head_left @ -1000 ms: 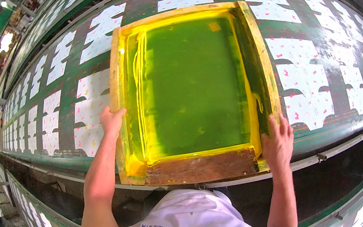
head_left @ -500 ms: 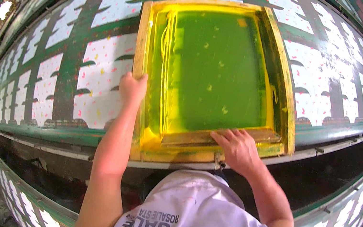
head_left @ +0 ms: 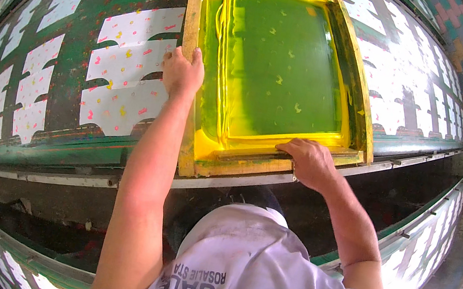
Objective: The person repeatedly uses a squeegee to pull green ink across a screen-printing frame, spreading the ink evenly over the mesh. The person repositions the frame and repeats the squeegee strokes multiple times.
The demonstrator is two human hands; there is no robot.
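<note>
A wooden-framed printing screen point(head_left: 193, 11) lies on the long green table in front of me. Its mesh point(head_left: 283, 61) looks dark green, with small pale motifs. Thick yellow ink point(head_left: 223, 50) runs in a ridge along the left side and also lines the other edges. My left hand point(head_left: 184, 74) is closed on the left frame bar, thumb on the inner side. At the near end my right hand point(head_left: 312, 162) has its fingers bent over a wooden squeegee point(head_left: 345, 158), which lies along the near frame bar. The fingers' undersides are hidden.
White pieces with small coloured prints point(head_left: 128, 64) lie in rows on the green table point(head_left: 58, 142), left and right of the screen. A metal rail point(head_left: 82, 181) follows its near edge. Behind me is another table with white pieces point(head_left: 422, 240). Brick-patterned floor point(head_left: 459, 30) shows at far right.
The screen now appears slightly higher in the view, and the table's prints have shifted left and down. Both hands keep their places on the frame and the squeegee.
</note>
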